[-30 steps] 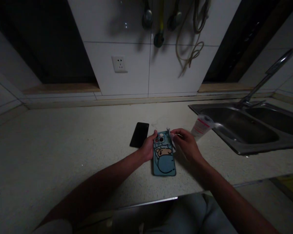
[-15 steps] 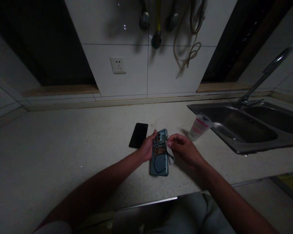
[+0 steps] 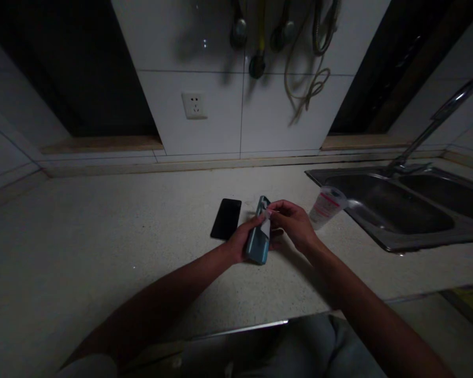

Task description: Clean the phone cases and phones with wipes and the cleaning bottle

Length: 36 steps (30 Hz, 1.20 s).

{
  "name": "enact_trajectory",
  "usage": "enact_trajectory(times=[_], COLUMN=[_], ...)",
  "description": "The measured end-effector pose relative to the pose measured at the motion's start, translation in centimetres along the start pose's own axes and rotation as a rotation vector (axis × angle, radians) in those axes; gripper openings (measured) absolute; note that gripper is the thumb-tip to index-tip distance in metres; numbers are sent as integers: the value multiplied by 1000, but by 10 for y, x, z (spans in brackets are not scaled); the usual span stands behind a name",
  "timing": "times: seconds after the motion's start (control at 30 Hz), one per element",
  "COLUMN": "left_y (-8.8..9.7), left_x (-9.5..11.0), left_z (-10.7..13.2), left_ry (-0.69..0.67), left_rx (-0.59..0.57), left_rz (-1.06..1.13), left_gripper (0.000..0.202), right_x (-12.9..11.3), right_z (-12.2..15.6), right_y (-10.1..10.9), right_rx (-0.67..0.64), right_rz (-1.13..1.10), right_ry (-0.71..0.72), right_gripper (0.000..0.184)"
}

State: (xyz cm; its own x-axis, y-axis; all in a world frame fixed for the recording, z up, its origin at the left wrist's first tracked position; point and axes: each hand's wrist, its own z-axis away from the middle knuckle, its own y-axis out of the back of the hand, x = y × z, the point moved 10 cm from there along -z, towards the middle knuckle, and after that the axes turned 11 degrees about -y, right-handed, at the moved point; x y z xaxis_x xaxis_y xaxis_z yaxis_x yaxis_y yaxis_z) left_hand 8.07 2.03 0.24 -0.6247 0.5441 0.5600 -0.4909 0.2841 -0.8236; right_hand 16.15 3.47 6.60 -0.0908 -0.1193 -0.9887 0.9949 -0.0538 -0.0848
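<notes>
My left hand (image 3: 242, 240) grips a teal phone case (image 3: 257, 240) and holds it tipped up on its long edge above the pale countertop (image 3: 102, 236). My right hand (image 3: 294, 223) pinches a small white wipe (image 3: 265, 224) against the upper side of the case. The printed back of the case is turned away and no longer shows. A black phone (image 3: 226, 218) lies flat on the counter just left of my left hand.
A white tube with red print (image 3: 325, 206) lies on its side beside the steel sink (image 3: 398, 210) at the right, with a tap (image 3: 433, 126) behind. Utensils and a cord (image 3: 307, 79) hang on the tiled wall above a socket (image 3: 194, 105).
The case lay flat with its cartoon print up; my left hand has turned it onto its edge. My right hand followed, keeping the white wipe on it.
</notes>
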Motion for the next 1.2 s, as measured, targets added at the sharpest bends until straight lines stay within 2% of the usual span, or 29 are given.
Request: enact_trajectory(times=[0.13,0.2,0.27,0.37,0.43,0.53,0.73,0.9,1.03,1.2], left_y=[0,0,1,4,9,16,13,11,13,18], left_x=[0,-2,-4,-5,-5,-2,0,10,12,7], left_z=[0,0,0,0,0,2,1,-5,-5,-2], left_ry=[33,56,75,88,96,86,69,-47,-65,-21], left_rx=[20,28,36,75,136,235,237,174,184,201], left_rz=[60,77,81,79,74,39,39,51,33,-44], left_gripper=[34,36,39,46,47,48,55,53,49,52], right_x=[-12,-23,-32,-40,-35,-19,-19,-13,-6,-1], right_z=[-18,-23,-23,-13,-3,5,11,15,8,-16], right_y=[21,30,29,6,-15,-33,-27,-24,-15,33], right_rx=[142,219,233,155,75,-15,-184,-272,-164,164], right_rz=[54,147,295,594,786,929,779,527,363,15], right_ry=[166,272,377,598,748,838,786,602,489,319], right_gripper=[25,21,15,9,10,16,12,9,5,9])
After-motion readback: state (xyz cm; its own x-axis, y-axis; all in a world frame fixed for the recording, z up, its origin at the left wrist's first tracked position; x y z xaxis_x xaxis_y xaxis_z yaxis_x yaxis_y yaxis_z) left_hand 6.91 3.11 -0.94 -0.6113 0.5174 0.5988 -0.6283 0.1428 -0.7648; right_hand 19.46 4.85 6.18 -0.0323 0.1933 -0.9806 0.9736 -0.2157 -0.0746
